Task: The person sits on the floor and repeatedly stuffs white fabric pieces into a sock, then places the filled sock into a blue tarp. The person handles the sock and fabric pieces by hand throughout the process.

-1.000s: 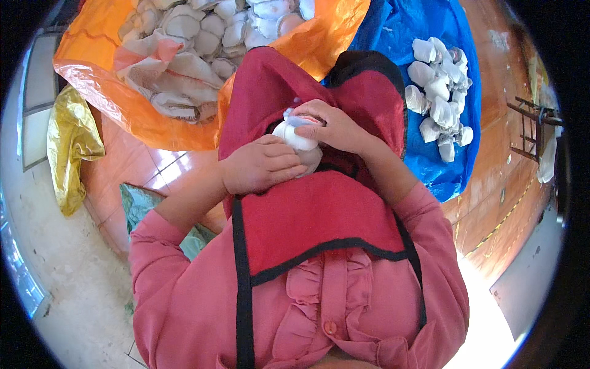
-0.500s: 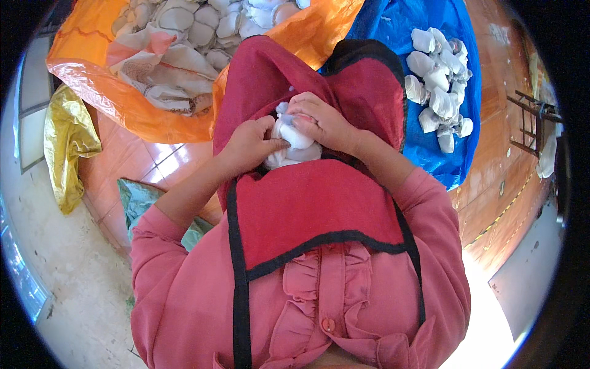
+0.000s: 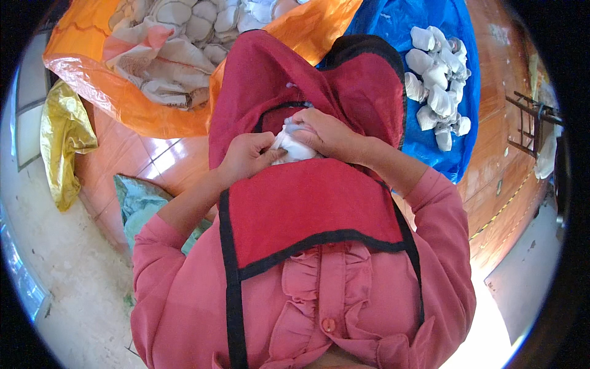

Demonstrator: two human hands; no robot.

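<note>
Over my lap, a white cloth bundle (image 3: 293, 149) is gripped between both hands. My left hand (image 3: 248, 156) is closed on its left side, thumb pressing toward the middle. My right hand (image 3: 327, 134) wraps the upper right of it, where a greyish gathered bit shows by the fingers. The lower part of the bundle is hidden behind the raised bib of my red apron (image 3: 319, 209). To the right, similar white cloth bundles (image 3: 437, 77) lie in a heap on a blue plastic sheet (image 3: 464, 132).
An orange plastic sack (image 3: 184, 123) lies spread ahead, holding many rounded white cloth pieces (image 3: 175, 12) and a crumpled white woven bag (image 3: 169, 64). A yellow sack (image 3: 61, 144) and a green sack (image 3: 138, 203) are on the left. A dark metal rack (image 3: 530, 123) stands far right.
Both hands have drawn slightly down toward my body with the bundle, and less of it shows above the apron bib. My right fingers now sit lower and closer around it.
</note>
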